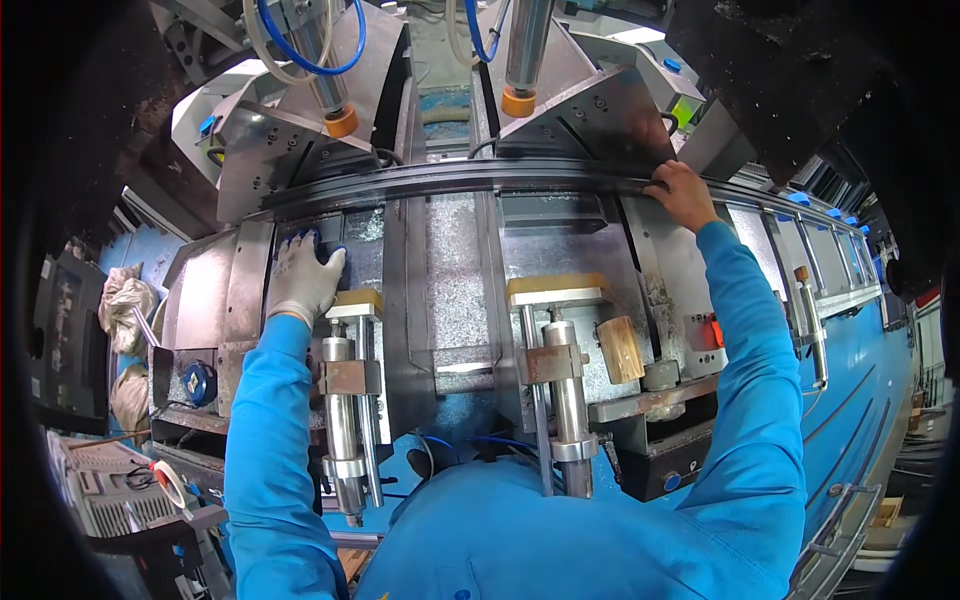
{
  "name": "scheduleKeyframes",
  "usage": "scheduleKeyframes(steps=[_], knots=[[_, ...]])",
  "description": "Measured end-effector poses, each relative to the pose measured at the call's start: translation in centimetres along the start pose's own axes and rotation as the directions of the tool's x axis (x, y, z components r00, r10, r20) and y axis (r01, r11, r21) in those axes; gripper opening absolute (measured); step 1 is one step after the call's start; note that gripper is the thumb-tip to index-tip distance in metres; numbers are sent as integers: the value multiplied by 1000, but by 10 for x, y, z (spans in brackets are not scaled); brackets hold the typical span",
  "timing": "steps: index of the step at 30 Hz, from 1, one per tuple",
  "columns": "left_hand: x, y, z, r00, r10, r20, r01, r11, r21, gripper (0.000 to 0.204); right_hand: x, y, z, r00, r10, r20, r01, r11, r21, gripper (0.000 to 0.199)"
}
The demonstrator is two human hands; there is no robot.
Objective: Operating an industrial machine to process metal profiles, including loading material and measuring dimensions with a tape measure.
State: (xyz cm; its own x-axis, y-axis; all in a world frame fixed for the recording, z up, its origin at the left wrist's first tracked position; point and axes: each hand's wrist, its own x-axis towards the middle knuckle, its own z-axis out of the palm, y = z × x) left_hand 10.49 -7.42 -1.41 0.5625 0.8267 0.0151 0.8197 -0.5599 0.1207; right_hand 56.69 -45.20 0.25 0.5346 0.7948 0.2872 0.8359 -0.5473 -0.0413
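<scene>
A long dark profile bar (450, 179) lies crosswise on the machine bed, against the angled metal plates. My right hand (688, 198) is bare, its fingers curled over the bar toward its right part; the thumb points left along the near edge. My left hand (302, 277) wears a white glove with blue at the fingertips. It rests flat with fingers apart on the left bed plate (362, 262), just on the near side of the bar, and holds nothing.
Two clamp cylinders (341, 390) (568, 390) with yellowish pads stand between my arms. A wooden block (621, 350) sits beside the right one. Orange-tipped cylinders (341, 121) (518, 102) hang above the plates. A roller conveyor (845, 265) extends right; a tape roll (170, 484) is lower left.
</scene>
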Motion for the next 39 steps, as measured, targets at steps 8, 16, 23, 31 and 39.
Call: scheduleKeyframes(steps=[8, 16, 23, 31, 39], knots=[[1, 2, -9, 999, 17, 27, -18, 999, 32, 66, 27, -67, 10, 940, -306, -150, 303, 952, -43, 31], [6, -5, -1, 997, 79, 2, -79, 996, 47, 62, 59, -153, 41, 870, -465, -164, 460, 885, -70, 17], [11, -5, -9, 989, 145, 31, -148, 983, 113, 59, 65, -151, 27, 860, -507, -54, 503, 862, -66, 18], [7, -12, -8, 981, 191, -18, -188, 977, 104, 58, 63, -155, 28, 875, -484, -10, 481, 873, -80, 17], [10, 7, -23, 980, 158, 125, -176, 972, 157, 57, 73, -158, 23, 897, -399, 191, 431, 885, -177, 17]])
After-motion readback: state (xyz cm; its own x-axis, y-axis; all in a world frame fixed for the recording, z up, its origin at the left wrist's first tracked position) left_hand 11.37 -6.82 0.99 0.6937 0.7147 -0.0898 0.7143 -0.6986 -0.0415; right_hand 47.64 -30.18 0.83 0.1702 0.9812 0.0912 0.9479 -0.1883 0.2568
